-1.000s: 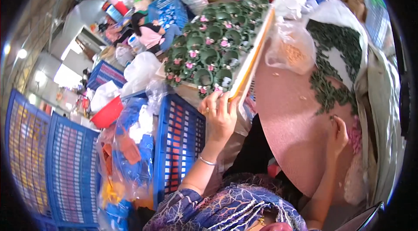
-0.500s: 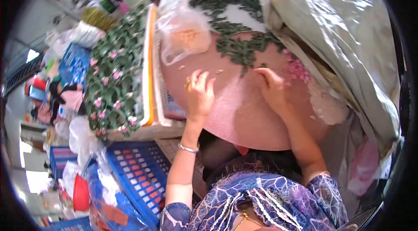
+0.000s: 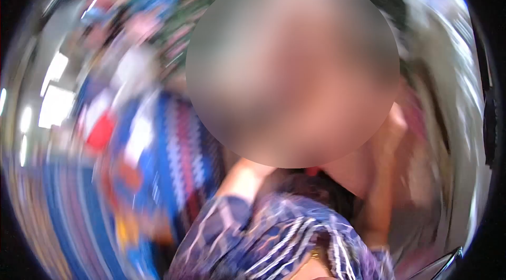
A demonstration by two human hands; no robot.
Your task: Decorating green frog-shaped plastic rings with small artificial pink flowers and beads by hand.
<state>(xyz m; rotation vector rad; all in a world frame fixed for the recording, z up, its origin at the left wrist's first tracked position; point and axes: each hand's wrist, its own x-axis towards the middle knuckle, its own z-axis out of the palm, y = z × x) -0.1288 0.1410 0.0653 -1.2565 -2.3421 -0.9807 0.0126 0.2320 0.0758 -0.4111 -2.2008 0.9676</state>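
Observation:
A blurred round patch covers the middle of the view and hides my left hand. My left forearm (image 3: 244, 179) runs up into that patch, so whatever the hand touches cannot be seen. My right hand (image 3: 394, 121) shows at the patch's right edge, smeared by motion, its fingers unclear. It is over or beside the right side of the pink round tabletop (image 3: 345, 169). Nothing can be made out in it.
At the upper left, green leaves with pink flowers (image 3: 176, 29) are streaked. A blue plastic basket (image 3: 163, 137) and a red container (image 3: 100, 132) stand at the left. Pale shiny sheeting (image 3: 461, 100) hangs along the right.
The whole view has swung and smeared; the basket and red container now appear higher. My right hand shows farther right and lower. My left hand, seen over the table before, is now hidden.

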